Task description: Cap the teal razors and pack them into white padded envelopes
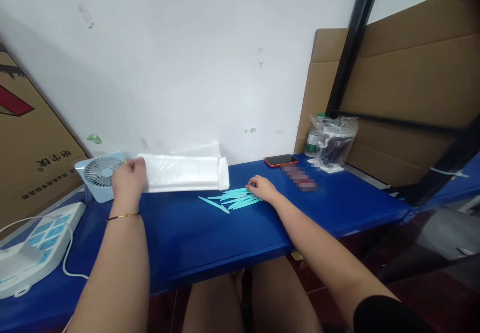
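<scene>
My left hand (130, 175) is closed on the left end of a flat white plastic packet (182, 173), which is partly see-through and raised at the back of the table. Another white packet (202, 150) shows behind it. Several slim, tapering turquoise sticks (242, 200) lie in a loose pile at mid-table. A single turquoise stick (214, 204) sits at the pile's left side, lying at a slant. Over the pile's right end is my right hand (261, 189), its fingers curled and pinched together; what is between the fingertips, if anything, is hidden.
A small blue fan (101, 175) stands beside my left hand, with a white power strip (48, 243) and cable nearer me. At the back right are a phone (281, 160), a blurred reddish item (299, 177), a bottle (312, 143) and a clear plastic bag (337, 143). The blue table (210, 248) meets a white wall.
</scene>
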{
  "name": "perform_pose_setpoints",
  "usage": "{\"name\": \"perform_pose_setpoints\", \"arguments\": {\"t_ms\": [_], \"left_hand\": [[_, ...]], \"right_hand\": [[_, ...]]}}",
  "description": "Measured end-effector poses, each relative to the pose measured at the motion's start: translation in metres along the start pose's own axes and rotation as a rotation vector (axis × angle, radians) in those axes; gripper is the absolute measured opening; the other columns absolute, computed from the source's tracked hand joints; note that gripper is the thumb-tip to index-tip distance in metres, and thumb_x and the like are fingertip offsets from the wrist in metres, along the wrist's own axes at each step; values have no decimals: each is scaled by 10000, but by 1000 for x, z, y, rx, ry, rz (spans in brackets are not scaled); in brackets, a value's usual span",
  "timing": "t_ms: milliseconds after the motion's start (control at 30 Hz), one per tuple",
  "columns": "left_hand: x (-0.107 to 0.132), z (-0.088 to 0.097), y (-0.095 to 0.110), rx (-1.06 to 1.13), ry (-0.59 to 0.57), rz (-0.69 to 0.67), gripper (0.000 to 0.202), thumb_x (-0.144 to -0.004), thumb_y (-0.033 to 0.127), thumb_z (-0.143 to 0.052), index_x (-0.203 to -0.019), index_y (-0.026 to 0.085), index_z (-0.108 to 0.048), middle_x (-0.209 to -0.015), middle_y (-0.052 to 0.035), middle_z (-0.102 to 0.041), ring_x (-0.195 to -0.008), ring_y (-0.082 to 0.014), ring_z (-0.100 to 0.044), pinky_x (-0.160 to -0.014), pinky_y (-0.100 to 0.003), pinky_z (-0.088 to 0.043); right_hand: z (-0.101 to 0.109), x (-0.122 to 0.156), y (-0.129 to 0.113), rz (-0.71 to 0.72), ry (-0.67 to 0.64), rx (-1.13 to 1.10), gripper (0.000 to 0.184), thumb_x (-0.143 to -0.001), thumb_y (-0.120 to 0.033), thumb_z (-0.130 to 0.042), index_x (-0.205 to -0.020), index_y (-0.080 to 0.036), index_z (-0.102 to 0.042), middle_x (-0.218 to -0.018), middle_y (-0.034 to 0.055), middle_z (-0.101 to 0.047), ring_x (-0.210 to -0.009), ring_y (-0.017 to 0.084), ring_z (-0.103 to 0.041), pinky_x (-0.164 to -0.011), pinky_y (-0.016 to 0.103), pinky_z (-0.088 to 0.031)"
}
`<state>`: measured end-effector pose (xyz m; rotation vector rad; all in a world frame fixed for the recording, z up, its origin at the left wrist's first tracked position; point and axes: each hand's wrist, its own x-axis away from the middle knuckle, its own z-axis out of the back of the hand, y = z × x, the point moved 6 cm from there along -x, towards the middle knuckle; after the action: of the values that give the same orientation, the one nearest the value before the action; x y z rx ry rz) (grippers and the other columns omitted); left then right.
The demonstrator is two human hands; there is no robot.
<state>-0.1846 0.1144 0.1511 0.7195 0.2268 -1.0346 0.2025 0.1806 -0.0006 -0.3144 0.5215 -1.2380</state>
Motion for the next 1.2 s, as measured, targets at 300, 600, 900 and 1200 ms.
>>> {"name": "perform_pose_setpoints", "arguments": {"t_ms": [300, 600, 900, 1200], "left_hand": [[57, -84, -10, -66, -162, -288, 466, -815, 443, -466, -1218, 215, -520, -1233, -140, -518, -1130, -327, -467, -886, -473, -409], [131, -117, 63, -58, -573, -955, 399, -851, 253, -447, -1243, 307, -495, -1205, -47, -559, -1108, -217, -505, -897, -346, -400], [117, -113, 60, -96, -492, -958, 293, -821, 220, -498, -1108, 240, -550, -1147, -75, -577, -1075, -244, -516, -865, -349, -394], [177, -129, 115, 72, -641, -1075, 176, -879, 325, -486, -880, 196, -606, -893, -49, -630, -856, -193, -562, -755, -311, -366]], "right_hand": [[13, -1, 8, 122, -109, -112, 363, -751, -496, -591, -986, -237, -687, -1028, 61, -626, -915, 210, -568, -791, 312, -450], [-6, 25, -14, 364, -387, -30, 897, -665, -679, -590, -1420, -303, -286, -1504, 62, -232, -1384, 317, -129, -1113, 482, -89], [-11, 27, -23, 359, -267, -28, 717, -780, -638, -493, -1386, -274, -372, -1466, 61, -325, -1373, 266, -209, -1114, 428, -174], [-17, 26, -27, 401, -290, -48, 917, -617, -659, -646, -1388, -248, -369, -1474, 90, -303, -1370, 295, -208, -1106, 438, -211]]}}
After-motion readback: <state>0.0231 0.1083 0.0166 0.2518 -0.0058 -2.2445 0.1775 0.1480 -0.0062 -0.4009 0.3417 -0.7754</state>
